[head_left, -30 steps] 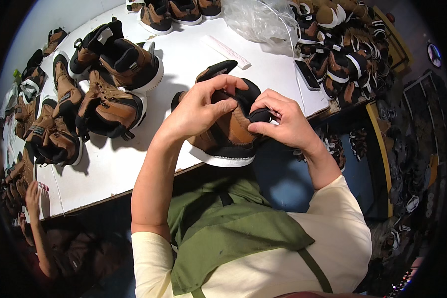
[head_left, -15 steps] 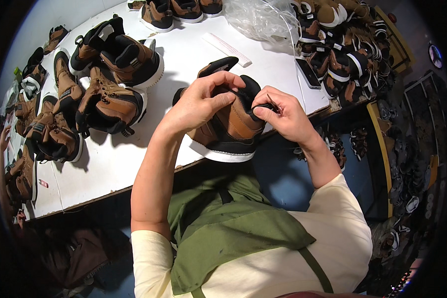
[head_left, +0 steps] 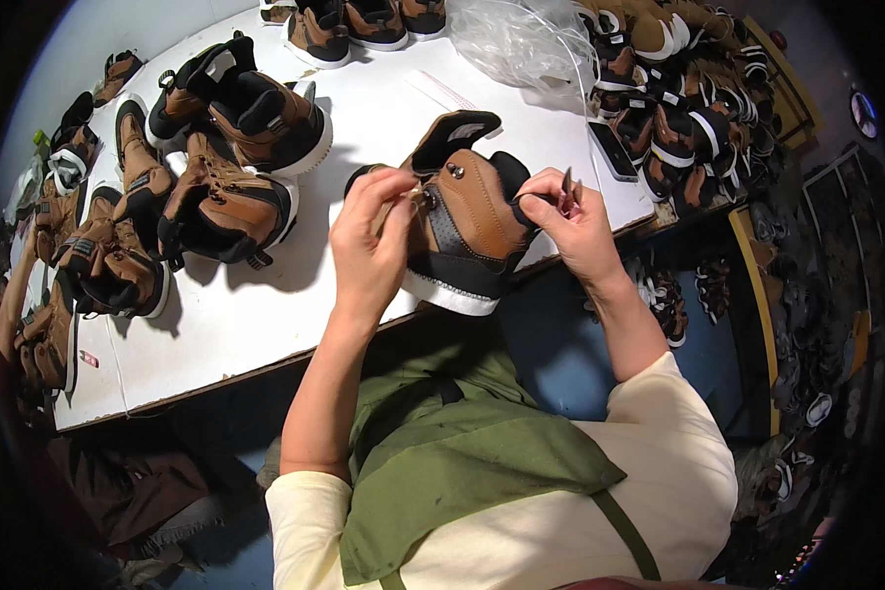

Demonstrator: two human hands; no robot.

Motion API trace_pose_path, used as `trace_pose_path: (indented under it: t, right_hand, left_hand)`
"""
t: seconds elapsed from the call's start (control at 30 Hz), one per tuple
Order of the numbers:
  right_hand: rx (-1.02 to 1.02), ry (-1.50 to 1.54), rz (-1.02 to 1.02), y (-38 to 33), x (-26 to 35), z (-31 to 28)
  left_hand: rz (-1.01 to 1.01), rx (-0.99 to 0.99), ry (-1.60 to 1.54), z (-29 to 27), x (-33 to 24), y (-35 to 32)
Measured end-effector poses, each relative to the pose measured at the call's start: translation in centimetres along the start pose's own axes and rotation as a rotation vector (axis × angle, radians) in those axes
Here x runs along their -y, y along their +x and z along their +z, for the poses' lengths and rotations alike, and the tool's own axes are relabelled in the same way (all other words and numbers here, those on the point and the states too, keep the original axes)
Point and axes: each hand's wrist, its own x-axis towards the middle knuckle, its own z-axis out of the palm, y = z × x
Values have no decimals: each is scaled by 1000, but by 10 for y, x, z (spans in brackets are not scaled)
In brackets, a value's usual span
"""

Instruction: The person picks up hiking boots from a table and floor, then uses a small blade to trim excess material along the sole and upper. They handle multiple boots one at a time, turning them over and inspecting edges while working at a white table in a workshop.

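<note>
A brown and black high-top shoe (head_left: 479,218) with a white sole sits at the table's near edge, heel to the right and tongue raised. My right hand (head_left: 578,231) pinches the black loop at its heel between thumb and forefinger. A small dark pointed tool (head_left: 566,183) sticks up from the same hand; its kind is not clear. On the lacing side, my left hand (head_left: 369,241) is closed, with curled fingertips at the metal lace hooks. Whatever those fingertips hold is too small to make out.
Several similar shoes (head_left: 228,197) crowd the left of the white table (head_left: 265,305), and more stand at its far edge. Clear plastic bags (head_left: 521,44), a paper strip (head_left: 441,90) and a dark phone-like slab (head_left: 612,152) lie beyond the shoe. A shoe pile (head_left: 674,118) rises at right.
My left hand has moved from the shoe's collar down and left to the lace hooks. The shoe has turned, baring its side and tongue. My right hand stays at the heel.
</note>
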Motion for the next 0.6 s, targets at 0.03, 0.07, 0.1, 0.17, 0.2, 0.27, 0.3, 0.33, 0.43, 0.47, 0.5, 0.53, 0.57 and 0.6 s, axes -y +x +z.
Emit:
trace_pose_path:
  t: [0.03,0.07,0.1,0.17,0.2,0.27,0.3,0.33,0.43,0.47,0.5,0.53,0.57,0.6]
  right_hand:
    - [-23,7,-18,-1,-1,-1]
    - [-46,14,-36,-3,-2,-3]
    - [-50,31,-44,-4,-6,-5]
    - [-70,16,-84,-5,-15,-9]
    - [-78,10,-101,-6,-18,-9]
    - [-115,30,-103,-9,-21,-9]
    - [-134,40,-105,-11,-22,-8]
    - [-147,37,-111,-13,-25,-9]
    - [-194,48,-116,-18,-32,-10]
    - [-213,67,-111,-19,-34,-11]
    - [-233,86,-108,-20,-36,-11]
    - [-246,122,-86,-22,-38,-13]
    - [-259,157,-64,-24,-41,-14]
    - [-268,193,-43,-25,-43,-15]
  left_hand:
    - [-100,-2,-62,-4,-1,-6]
    - [-199,-4,-124,-8,-3,-12]
    - [-186,12,-124,-10,-1,-18]
    - [-157,47,-131,-11,0,-26]
    - [-149,64,-118,-11,0,-30]
    - [-102,89,-53,-11,-2,-35]
    - [-106,58,-52,-9,-3,-37]
    - [-111,28,-52,-7,-3,-40]
    - [-165,-67,-69,-7,2,-51]
    - [-190,-99,-78,-8,6,-56]
    - [-210,-152,-92,-8,11,-61]
    - [-245,-195,-124,-9,14,-67]
    - [-333,-252,-235,-9,18,-74]
    - [-421,-312,-344,-10,21,-81]
